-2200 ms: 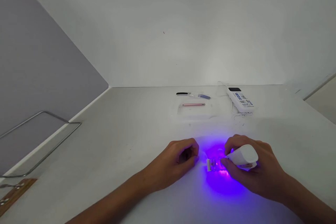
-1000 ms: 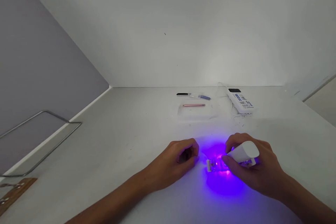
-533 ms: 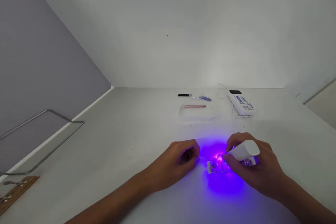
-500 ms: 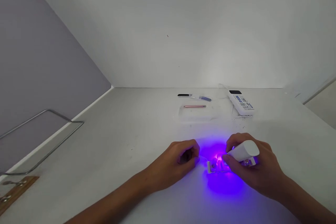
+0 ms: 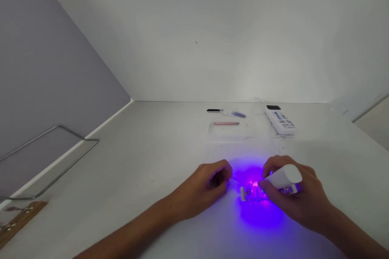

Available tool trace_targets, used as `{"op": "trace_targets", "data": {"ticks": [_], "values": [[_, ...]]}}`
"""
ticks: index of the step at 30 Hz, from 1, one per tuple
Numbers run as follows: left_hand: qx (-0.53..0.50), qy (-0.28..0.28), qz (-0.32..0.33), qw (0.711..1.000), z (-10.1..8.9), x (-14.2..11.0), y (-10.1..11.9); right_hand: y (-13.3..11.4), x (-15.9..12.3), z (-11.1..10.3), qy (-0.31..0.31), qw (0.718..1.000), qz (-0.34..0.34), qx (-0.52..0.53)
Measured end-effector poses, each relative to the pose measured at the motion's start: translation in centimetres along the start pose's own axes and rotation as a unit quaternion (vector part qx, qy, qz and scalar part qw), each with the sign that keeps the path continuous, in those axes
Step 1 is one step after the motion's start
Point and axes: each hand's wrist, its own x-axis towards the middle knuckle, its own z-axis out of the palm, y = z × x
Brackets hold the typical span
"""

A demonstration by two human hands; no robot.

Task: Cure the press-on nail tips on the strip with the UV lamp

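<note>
My right hand (image 5: pixel 304 200) is closed round a white handheld UV lamp (image 5: pixel 284 175), tilted with its lit end down and to the left. Violet light spills over a small clear holder with a white end piece (image 5: pixel 243 194), lying on the table under the lamp. Part of this holder is hidden by the right hand. Just left of it, my left hand (image 5: pixel 203 188) is closed in a pinch. A faint thin strand runs from its fingertips toward the holder, too fine to name.
Behind the hands, a pink pen-like stick (image 5: pixel 226 123) lies on a clear slab (image 5: pixel 227 132). Farther back are a black-handled tool (image 5: pixel 214 110) and a bluish-grey flat piece (image 5: pixel 238 114). A white power bank-like device (image 5: pixel 280 119) with a cable stands right. A bent metal rod (image 5: pixel 67 168) is left.
Both hands keep their hold and place, and the lamp stays lit over the holder. The whole view has shifted very slightly.
</note>
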Motion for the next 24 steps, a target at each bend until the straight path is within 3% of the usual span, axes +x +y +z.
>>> {"op": "trace_targets", "data": {"ticks": [24], "values": [[-0.019, 0.001, -0.025, 1.0, 0.22, -0.07, -0.14, -0.38, -0.02, -0.13, 0.003, 1.0, 0.012, -0.006]]}}
